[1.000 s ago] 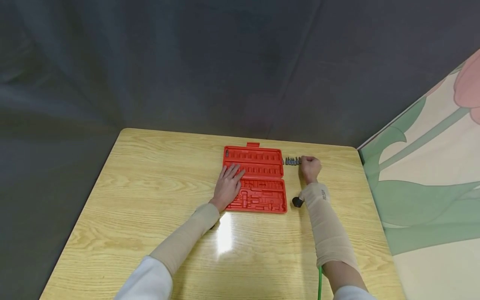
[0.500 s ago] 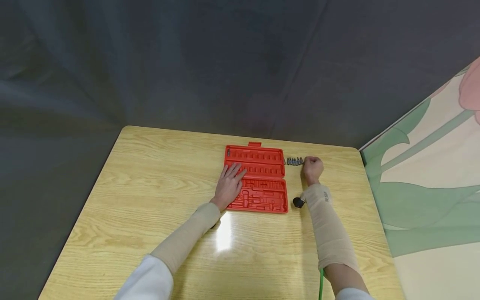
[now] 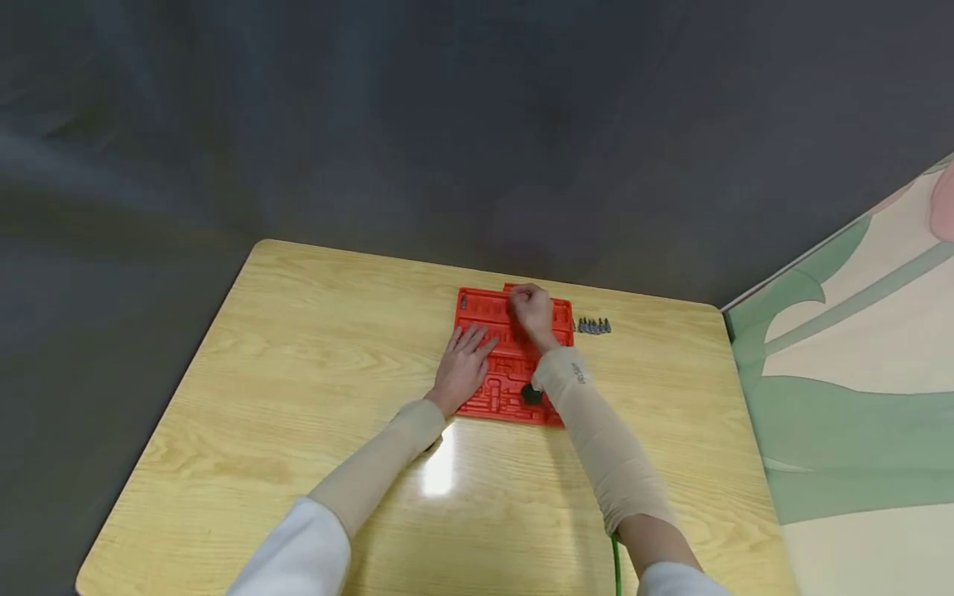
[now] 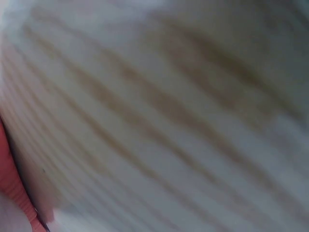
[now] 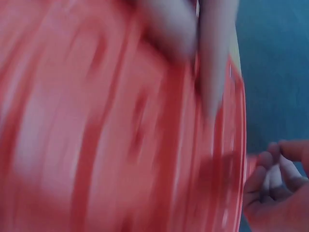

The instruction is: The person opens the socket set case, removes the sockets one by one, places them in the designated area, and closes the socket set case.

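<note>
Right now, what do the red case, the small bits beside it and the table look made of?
Red case: likely moulded plastic, going by its uniform colour and shaped recesses. Row of bits: grey, probably metal, though too small to confirm. Table: wood-grain top, glossy, with a bright glare patch; it may be laminate or varnished wood.

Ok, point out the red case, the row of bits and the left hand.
red case (image 3: pixel 488 308), head view, far-left part of its upper tray.
row of bits (image 3: pixel 594 326), head view, middle of the row.
left hand (image 3: pixel 462 369), head view, back of the hand.

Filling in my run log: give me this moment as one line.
left hand: flat on red case | right hand: curled over case's far edge | bits: right of case, on table
</note>
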Demonstrator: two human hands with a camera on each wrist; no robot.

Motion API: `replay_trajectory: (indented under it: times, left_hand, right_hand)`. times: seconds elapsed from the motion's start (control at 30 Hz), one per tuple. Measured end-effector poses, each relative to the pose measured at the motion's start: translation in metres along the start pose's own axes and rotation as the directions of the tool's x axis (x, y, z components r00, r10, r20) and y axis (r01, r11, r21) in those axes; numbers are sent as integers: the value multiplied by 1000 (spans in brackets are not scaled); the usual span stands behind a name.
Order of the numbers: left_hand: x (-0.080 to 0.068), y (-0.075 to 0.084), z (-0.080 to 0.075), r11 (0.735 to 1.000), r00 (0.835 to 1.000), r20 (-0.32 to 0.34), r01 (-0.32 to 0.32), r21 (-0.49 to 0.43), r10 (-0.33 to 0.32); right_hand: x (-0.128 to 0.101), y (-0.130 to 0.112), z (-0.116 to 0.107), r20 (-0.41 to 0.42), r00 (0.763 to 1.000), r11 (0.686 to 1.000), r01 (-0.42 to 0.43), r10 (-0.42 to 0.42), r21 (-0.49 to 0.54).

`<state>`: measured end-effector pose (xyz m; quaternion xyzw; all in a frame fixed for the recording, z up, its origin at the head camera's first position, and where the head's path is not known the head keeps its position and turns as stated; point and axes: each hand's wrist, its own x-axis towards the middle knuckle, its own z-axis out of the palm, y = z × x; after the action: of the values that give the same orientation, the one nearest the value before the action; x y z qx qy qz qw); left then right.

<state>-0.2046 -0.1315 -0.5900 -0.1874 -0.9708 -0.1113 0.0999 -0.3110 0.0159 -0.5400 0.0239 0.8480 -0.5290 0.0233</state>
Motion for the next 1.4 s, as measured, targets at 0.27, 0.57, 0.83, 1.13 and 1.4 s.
replay_trajectory:
  times: [0.27,0.57,0.83,1.13,1.4]
  left_hand:
    - [2,19,10,999,999,-6,-43,20,43]
    - [-1,23,11,999,999,2,-37,4,37]
    - [-2,25,11,999,999,15,-51,-13,51]
    - [-3,21,6,996,995,79,-55,-64,60]
    - [-5,14,5,968,992,82,-70,-242,92]
  right_hand:
    - [-5,-11,42,92,995,995,-23,33,-97]
    - [-6,-6,47,124,988,991,-76,89,-105]
    - [-8,-6,43,178,964,980,-200,198,-5]
    - [-10,-7,45,191,952,958,-263,238,114]
    - [-11,-11,43,189,953,957,-264,238,124]
